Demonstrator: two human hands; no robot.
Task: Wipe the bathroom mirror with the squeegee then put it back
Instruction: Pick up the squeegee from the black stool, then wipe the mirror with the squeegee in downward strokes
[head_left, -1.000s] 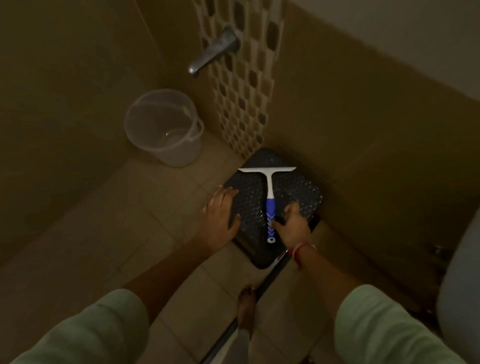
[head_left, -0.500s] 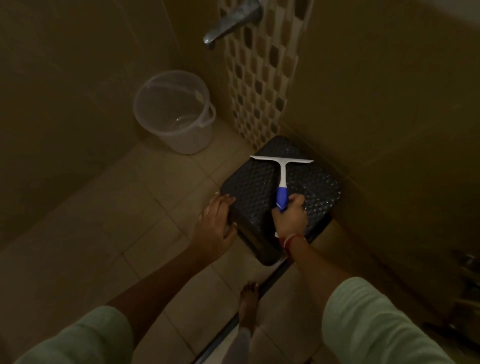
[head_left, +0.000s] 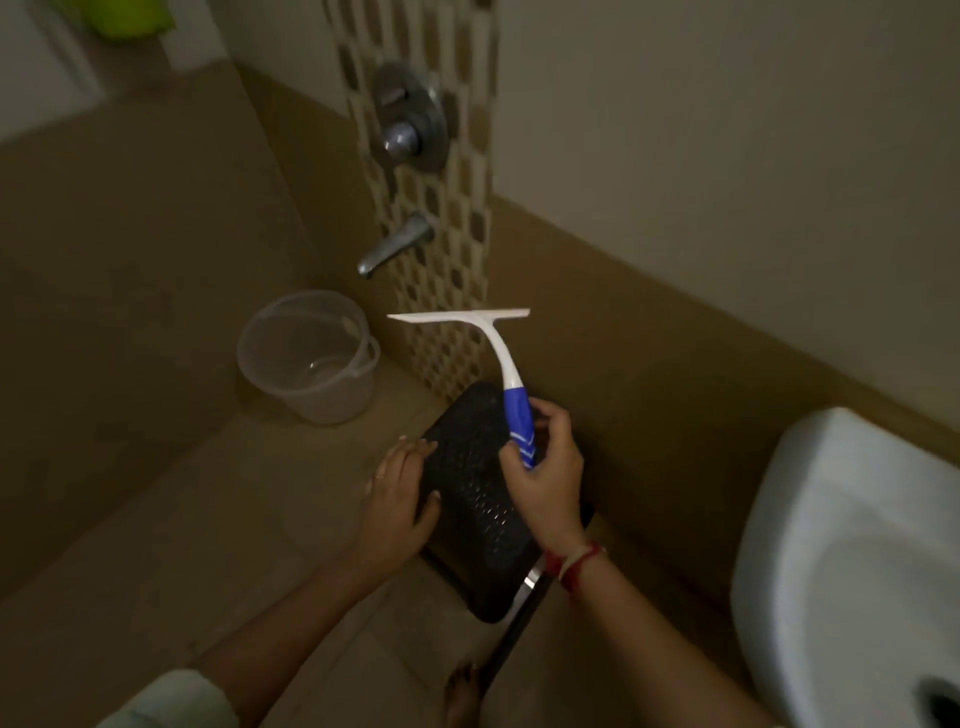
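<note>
Above stool: right hand grips squeegee; left hand flat on stool.

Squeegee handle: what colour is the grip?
The squeegee grip is blue with white stripes, on a white neck and blade; the head view shows it in the right hand.

Dim bathroom, tan tiled floor and lower walls. Mosaic strip carries tap. White basin near right.
</note>
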